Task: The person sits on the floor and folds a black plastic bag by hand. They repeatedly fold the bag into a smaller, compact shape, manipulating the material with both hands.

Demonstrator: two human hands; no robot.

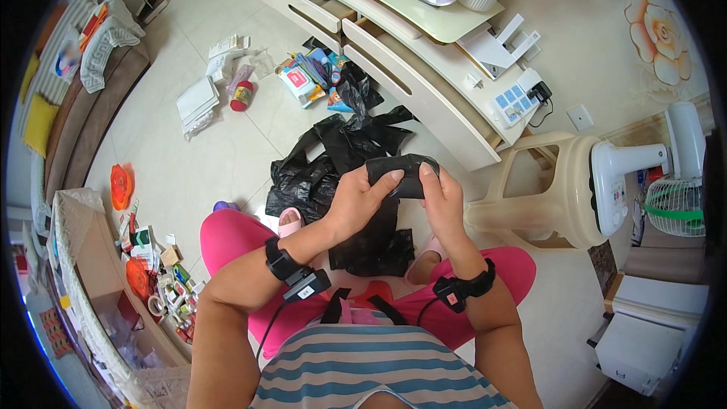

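Note:
Between my two hands is a folded black plastic bag [407, 174], pressed into a small, flat bundle. My left hand [359, 198] grips its left end, thumb on top. My right hand [442, 198] pinches the right end, thumb also on top; the fingers under the bundle are mostly hidden. Below on the floor, several loose black plastic bags [307, 176] lie crumpled and spread out between my feet and the drawers. Both hands are above these bags.
Ahead stands a white cabinet with open drawers [416, 95]. Wipes packs [299, 85], a red-labelled roll [241, 96] and white packages [198, 104] lie on the floor. A beige stool [522, 189] lies tipped at right beside a fan [674, 207]. Small clutter [170, 288] sits at left.

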